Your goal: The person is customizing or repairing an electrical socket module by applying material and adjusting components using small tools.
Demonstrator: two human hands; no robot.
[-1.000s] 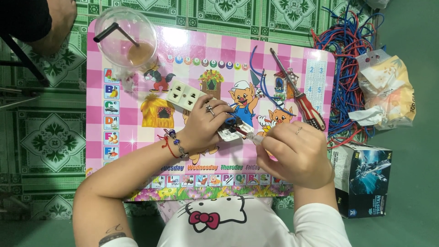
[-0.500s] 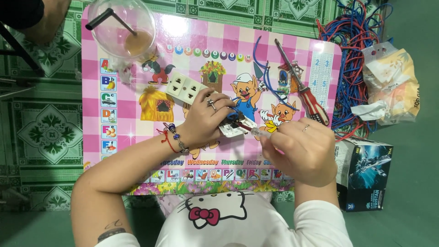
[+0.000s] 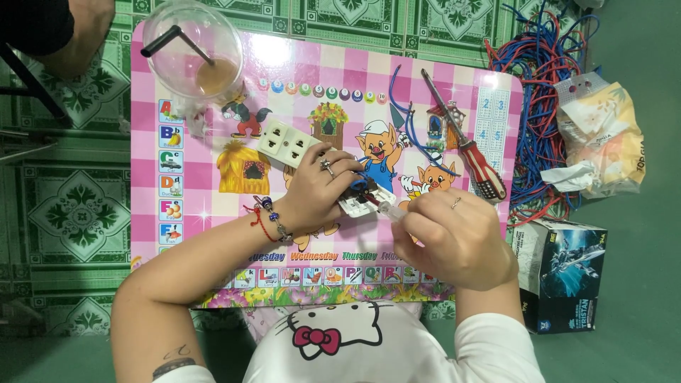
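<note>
Pink checkered kids' table (image 3: 213, 198) with cartoon pigs and alphabet strips fills the view, on a green patterned tile floor (image 3: 57, 213). Person sits at the near edge, white cartoon-cat shirt (image 3: 333, 347) at bottom of frame.

Right of the table: tangle of red and blue wires (image 3: 539, 85) on the floor, crumpled plastic bag (image 3: 603, 138) beside it, dark printed cardboard box (image 3: 564, 273) below that.

Table top left: clear plastic cup (image 3: 191, 46) with black straw and a bit of brown drink. Another person's arm (image 3: 71, 28) at the top-left corner, off the table.

Cream double wall socket (image 3: 287, 143) lies flat near table centre, just above the left hand. Red-handled screwdriver (image 3: 464, 138) lies diagonal at right, untouched, with loose blue wire (image 3: 408, 120) beside it.

Left hand (image 3: 319, 191): ring and bead bracelet, fingers curled down over a small white switch module (image 3: 365, 202), pinning it to the table mid-right of centre. Firm closed hold; red and blue wire ends show at the fingertips.

Right hand (image 3: 454, 237): closed in a fist around a small clear-handled tool (image 3: 390, 209), tip pointing at the module, touching or nearly so; cannot tell exact contact. Hands sit just beside each other.
</note>
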